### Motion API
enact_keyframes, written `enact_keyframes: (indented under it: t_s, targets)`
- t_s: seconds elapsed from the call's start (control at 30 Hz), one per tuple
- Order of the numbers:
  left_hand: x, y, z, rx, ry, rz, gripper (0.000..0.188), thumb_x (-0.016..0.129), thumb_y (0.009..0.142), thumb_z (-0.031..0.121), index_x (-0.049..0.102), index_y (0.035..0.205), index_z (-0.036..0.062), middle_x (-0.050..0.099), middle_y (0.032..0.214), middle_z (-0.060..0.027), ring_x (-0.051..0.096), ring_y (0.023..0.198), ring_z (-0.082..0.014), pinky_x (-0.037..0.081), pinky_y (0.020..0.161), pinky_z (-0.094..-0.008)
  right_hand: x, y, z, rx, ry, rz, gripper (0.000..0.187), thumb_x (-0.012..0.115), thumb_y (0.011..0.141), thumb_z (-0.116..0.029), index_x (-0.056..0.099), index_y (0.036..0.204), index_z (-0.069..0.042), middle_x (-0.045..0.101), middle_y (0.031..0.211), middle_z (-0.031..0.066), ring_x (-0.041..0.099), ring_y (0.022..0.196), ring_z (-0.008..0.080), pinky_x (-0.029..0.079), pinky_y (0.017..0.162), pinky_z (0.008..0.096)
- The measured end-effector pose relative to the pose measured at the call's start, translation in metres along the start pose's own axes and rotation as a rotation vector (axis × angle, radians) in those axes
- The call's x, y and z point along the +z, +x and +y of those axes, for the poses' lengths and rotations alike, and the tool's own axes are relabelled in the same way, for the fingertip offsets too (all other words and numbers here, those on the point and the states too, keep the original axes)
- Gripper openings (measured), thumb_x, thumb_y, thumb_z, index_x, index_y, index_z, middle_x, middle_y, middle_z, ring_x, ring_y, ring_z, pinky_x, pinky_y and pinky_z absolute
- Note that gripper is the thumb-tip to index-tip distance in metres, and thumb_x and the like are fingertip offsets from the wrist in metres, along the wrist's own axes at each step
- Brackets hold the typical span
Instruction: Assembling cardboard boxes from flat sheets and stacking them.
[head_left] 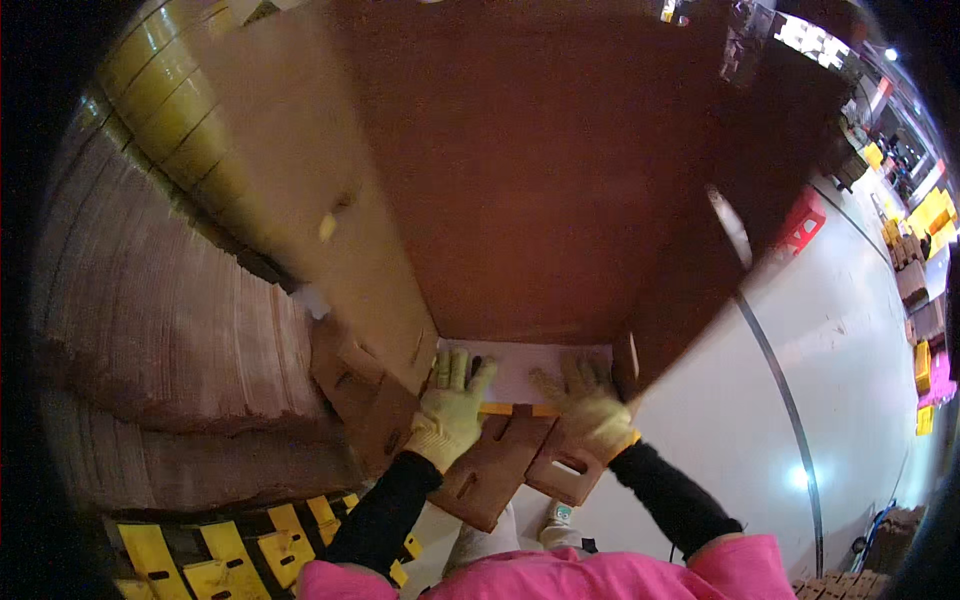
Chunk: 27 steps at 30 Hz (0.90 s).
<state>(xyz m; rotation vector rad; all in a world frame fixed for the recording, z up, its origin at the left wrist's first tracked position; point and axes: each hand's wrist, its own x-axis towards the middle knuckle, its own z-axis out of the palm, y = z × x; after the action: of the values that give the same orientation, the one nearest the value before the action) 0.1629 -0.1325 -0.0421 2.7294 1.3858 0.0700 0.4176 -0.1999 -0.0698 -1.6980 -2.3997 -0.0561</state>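
In front of me stands a large open brown cardboard box (520, 200) with tall side walls. At its near low edge lies a pale, flat surface (515, 375) with a yellow strip along its front. My left hand (447, 415), in a pale yellow glove, is at the left end of that surface, fingers stretched out. My right hand (592, 408), gloved likewise and slightly blurred, rests at the right end with fingers spread. Neither shows anything in its grip. Below both hands hang brown cardboard flaps (490, 465) with slots cut in them.
Stacked brown cardboard sheets (190, 340) rise on the left, beside a yellow banded roll (165, 90). Yellow slotted pieces (230, 555) lie at lower left. A dark line crosses the pale floor (720, 430) on the right. A red slotted object (803, 222) stands beyond the box.
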Motion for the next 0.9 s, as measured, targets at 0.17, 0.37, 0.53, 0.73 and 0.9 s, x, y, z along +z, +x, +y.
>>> enact_keyframes:
  t_s: [0.17, 0.37, 0.53, 0.73, 0.9]
  targets:
    - [-0.050, 0.017, -0.031, 0.086, -0.206, -0.291, 0.073, 0.071, 0.082, 0.017, 0.048, 0.151, 0.0140, 0.047, 0.148, -0.0249, 0.054, 0.128, -0.0476, 0.048, 0.107, -0.0514, -0.018, 0.011, -0.003, 0.001, 0.049, -0.126, 0.066, 0.057, 0.088, -0.011, 0.049, 0.152, -0.024, 0.049, 0.145, 0.0316, 0.048, 0.136, 0.0476, 0.034, 0.115, 0.0633]
    - [-0.133, 0.101, -0.024, 0.109, -0.186, -0.837, 0.096, 0.068, 0.082, 0.065, 0.042, 0.157, 0.0111, 0.051, 0.151, -0.0245, 0.054, 0.134, -0.0412, 0.043, 0.113, -0.0429, -0.053, 0.025, -0.019, -0.078, 0.166, -0.170, 0.056, 0.054, 0.093, -0.014, 0.052, 0.148, -0.018, 0.061, 0.123, 0.0259, 0.065, 0.102, 0.0422, 0.054, 0.088, 0.0480]
    - [-0.125, 0.166, 0.114, 0.084, -0.552, -0.457, 0.102, 0.066, 0.087, 0.056, 0.026, 0.160, -0.0015, 0.042, 0.158, -0.0271, 0.040, 0.148, -0.0387, 0.032, 0.122, -0.0468, -0.016, 0.044, -0.084, -0.163, 0.303, -0.076, 0.041, 0.061, 0.087, -0.020, 0.065, 0.127, -0.008, 0.069, 0.103, 0.0188, 0.069, 0.095, 0.0354, 0.055, 0.084, 0.0481]
    - [-0.073, 0.167, 0.144, 0.229, -0.318, -0.468, 0.047, 0.057, 0.087, 0.016, 0.059, 0.132, 0.0045, 0.065, 0.126, -0.0289, 0.061, 0.120, -0.0452, 0.050, 0.102, -0.0512, -0.117, -0.006, -0.128, -0.477, 0.291, -0.454, 0.034, 0.067, 0.079, -0.024, 0.074, 0.108, -0.008, 0.071, 0.107, 0.0118, 0.070, 0.104, 0.0279, 0.053, 0.097, 0.0458]
    - [-0.102, 0.103, 0.065, 0.133, 0.153, -0.457, 0.038, 0.063, 0.089, 0.012, 0.068, 0.127, 0.0174, 0.070, 0.122, -0.0173, 0.065, 0.118, -0.0351, 0.048, 0.105, -0.0482, -0.099, -0.138, 0.001, -0.241, 0.394, 0.236, 0.045, 0.065, 0.079, -0.004, 0.068, 0.123, -0.012, 0.066, 0.130, 0.0103, 0.060, 0.127, 0.0328, 0.052, 0.106, 0.0472]
